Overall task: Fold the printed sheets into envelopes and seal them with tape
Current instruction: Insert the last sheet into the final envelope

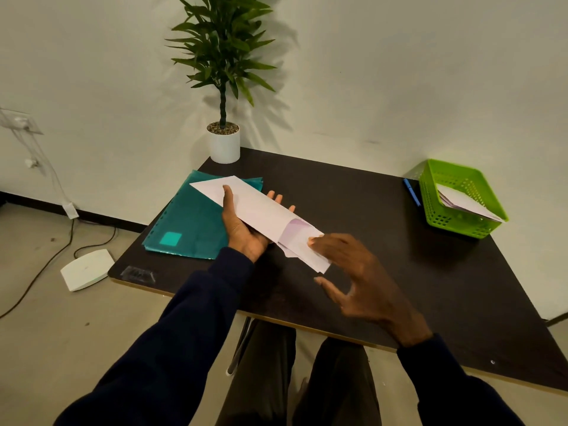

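The left hand (242, 229) lies palm up under a long, folded white paper sheet with pale purple print (261, 210). Its thumb is laid over the top and its fingers (278, 197) show past the far edge, so it grips the sheet above the table. The right hand (353, 272), blurred, is spread wide, with one fingertip touching the sheet's near end and the thumb held apart below. Beneath the sheet's far end, a teal translucent plastic folder (184, 222) lies on the dark brown table (368, 195). At the table's far right, a lime-green perforated plastic basket (455, 222) holds folded white papers (467, 204), with a blue pen (412, 192) just beside it. A green plant in a white pot (224, 146) stands at the far corner.
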